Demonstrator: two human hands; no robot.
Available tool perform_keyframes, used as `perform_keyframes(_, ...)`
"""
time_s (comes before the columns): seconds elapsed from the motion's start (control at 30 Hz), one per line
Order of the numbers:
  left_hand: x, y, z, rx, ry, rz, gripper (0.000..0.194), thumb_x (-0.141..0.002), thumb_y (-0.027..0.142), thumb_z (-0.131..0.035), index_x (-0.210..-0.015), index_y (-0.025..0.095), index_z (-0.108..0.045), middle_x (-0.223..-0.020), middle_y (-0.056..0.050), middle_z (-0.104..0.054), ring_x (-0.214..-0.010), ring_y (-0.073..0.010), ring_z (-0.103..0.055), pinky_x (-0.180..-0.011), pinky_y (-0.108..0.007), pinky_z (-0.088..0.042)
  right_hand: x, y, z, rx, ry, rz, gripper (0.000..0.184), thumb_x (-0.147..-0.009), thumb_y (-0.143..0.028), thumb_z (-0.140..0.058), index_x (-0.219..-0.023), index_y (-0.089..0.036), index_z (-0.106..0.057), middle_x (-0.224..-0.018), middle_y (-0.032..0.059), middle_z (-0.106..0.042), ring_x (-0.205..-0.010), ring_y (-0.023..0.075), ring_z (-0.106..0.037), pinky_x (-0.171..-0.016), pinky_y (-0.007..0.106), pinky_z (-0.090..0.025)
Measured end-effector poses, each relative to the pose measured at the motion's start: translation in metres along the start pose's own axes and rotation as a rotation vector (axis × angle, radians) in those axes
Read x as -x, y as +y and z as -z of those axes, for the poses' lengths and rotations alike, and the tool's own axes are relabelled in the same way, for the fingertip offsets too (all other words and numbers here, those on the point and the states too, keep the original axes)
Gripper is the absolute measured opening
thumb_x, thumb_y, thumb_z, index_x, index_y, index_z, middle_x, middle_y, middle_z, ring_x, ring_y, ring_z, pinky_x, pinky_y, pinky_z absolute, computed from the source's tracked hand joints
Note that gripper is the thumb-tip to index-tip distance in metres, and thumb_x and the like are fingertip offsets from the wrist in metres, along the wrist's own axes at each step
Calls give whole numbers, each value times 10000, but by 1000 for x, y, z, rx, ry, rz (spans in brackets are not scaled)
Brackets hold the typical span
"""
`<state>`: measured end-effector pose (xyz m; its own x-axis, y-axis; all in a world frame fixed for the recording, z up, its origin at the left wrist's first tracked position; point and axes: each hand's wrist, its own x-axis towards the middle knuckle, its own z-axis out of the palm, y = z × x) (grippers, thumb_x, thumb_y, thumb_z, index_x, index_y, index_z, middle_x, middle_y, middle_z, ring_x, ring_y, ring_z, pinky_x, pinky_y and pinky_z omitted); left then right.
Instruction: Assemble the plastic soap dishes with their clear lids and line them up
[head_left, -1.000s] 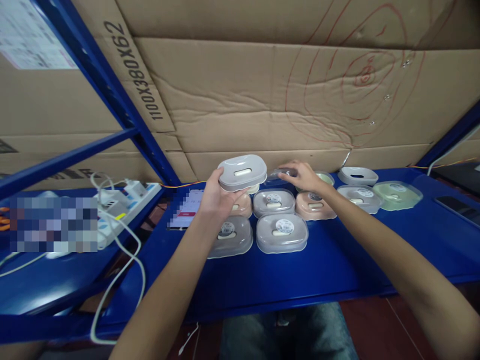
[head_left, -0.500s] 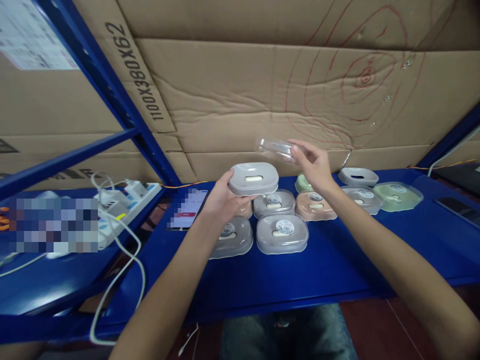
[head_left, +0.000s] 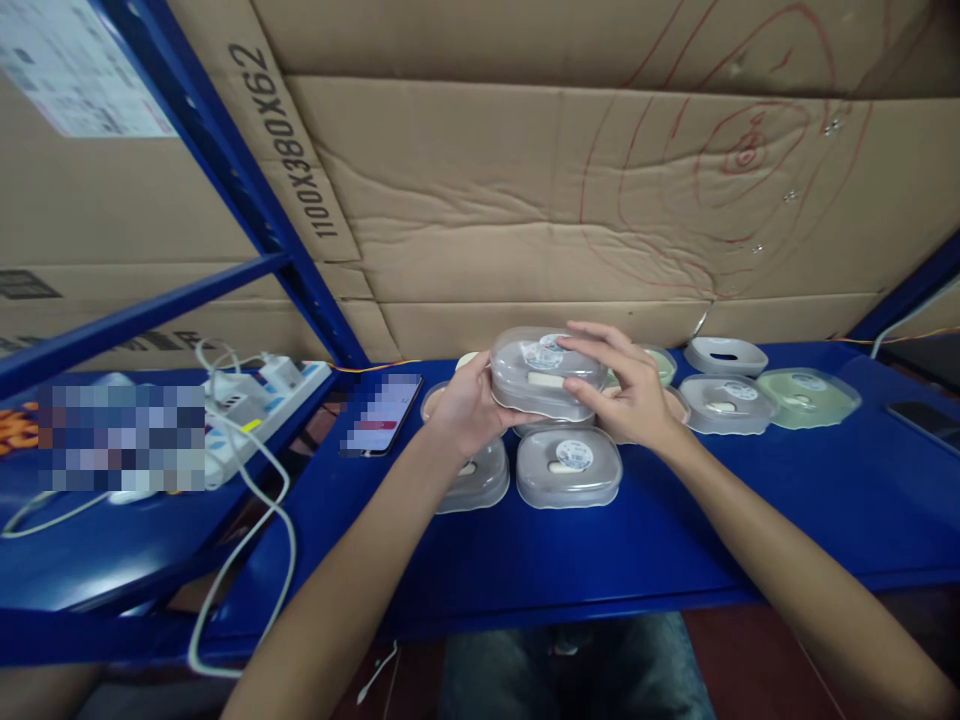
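My left hand is wrapped round the left end and underside of a grey oval soap box, held above the blue table. A clear plastic cover with a round white label sits over the box, whose cream slot piece shows through. My right hand grips the right side of the cover, thumb at the front and fingers on top. Just below stand more covered soap boxes, among them a grey one at the front and another grey one partly behind my left wrist.
On the right of the blue table are a covered grey box, a covered green box and an uncovered grey part. A phone, power strip and looped white cable lie left. Cardboard stands behind.
My right hand has brought the clear cover down and left onto the grey soap box. My left hand, with the box, has shifted slightly right.
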<state>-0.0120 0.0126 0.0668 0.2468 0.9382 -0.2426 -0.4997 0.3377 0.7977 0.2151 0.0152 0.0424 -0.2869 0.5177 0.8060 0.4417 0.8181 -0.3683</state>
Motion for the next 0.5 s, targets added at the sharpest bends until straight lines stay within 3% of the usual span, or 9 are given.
perform_keyframes(0.13, -4, -3, 7, -14, -110, -11, 352, -1061, 379, -555, -1277, 182, -751, -1360, -165, -784, -1380, -424, -681, -1111, -697, -582, 5, 4, -2, -28, 15, 4, 438, -1006, -478, -772, -1422, -345, -751, -1521, 103, -688, -1375, 326, -694, -1156, 575, -573)
perform_keyframes(0.3, -3, -4, 4, 11, -152, 8, 518, -1081, 530, -528, -1350, 141, -739, -1359, -197, -782, -1409, -433, -659, -1115, -680, -580, 7, 6, -6, -40, 91, -7, 419, -1005, -476, -773, -1403, -344, -766, -1486, 106, -709, -1360, 327, -704, -1157, 574, -578)
perform_keyframes(0.5, -3, -5, 5, -45, -251, -21, 600, -974, 677, -681, -1270, 165, -785, -1299, -185, -808, -1382, -438, -677, -1143, -612, -577, 9, 10, -4, -67, 81, -8, 429, -1009, -474, -767, -1425, -366, -750, -1501, 88, -705, -1378, 321, -695, -1173, 575, -570)
